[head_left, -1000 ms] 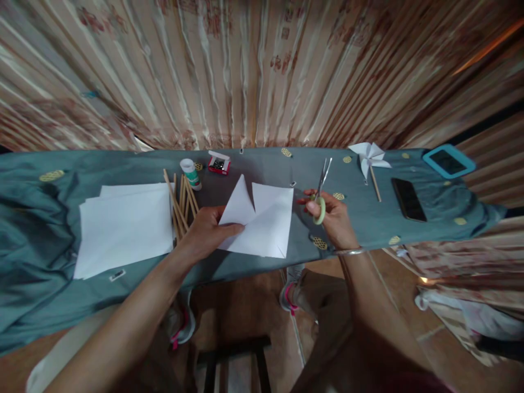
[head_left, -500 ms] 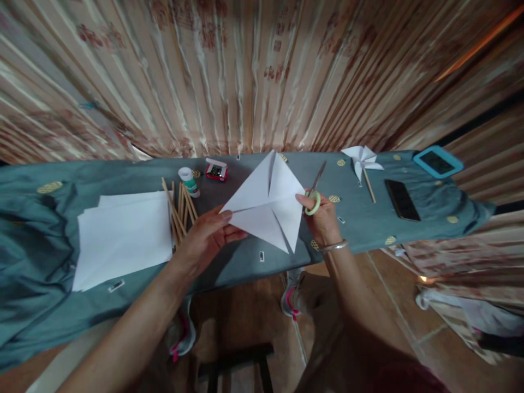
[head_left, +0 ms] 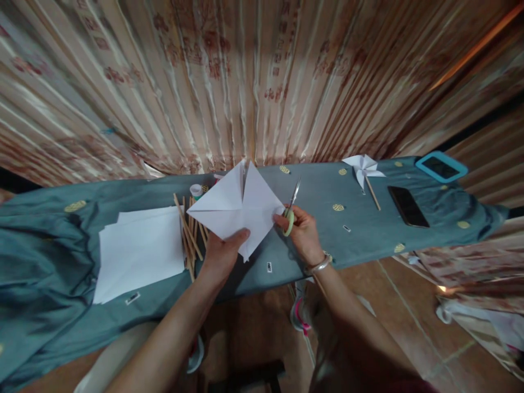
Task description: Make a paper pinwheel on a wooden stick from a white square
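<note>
My left hand (head_left: 223, 252) pinches the lower corner of a white square paper sheet (head_left: 235, 204), holding it up on its point above the table; the sheet has creases and a cut at its top corner. To its right, my right hand (head_left: 301, 232) grips scissors (head_left: 291, 206) by their green handle, blades closed and pointing up and away, right beside the sheet's right corner.
A teal cloth (head_left: 360, 224) covers the narrow table. On it lie a stack of white paper (head_left: 141, 251), wooden sticks (head_left: 189, 234), a glue bottle (head_left: 197, 191), a finished paper pinwheel (head_left: 364, 168), a black phone (head_left: 408, 206) and a blue-cased device (head_left: 441, 166). A curtain hangs behind.
The sheet was lifted off the table and turned onto its point, and my left hand shifted to its lower corner. My right hand brought the scissors in to the sheet's right corner.
</note>
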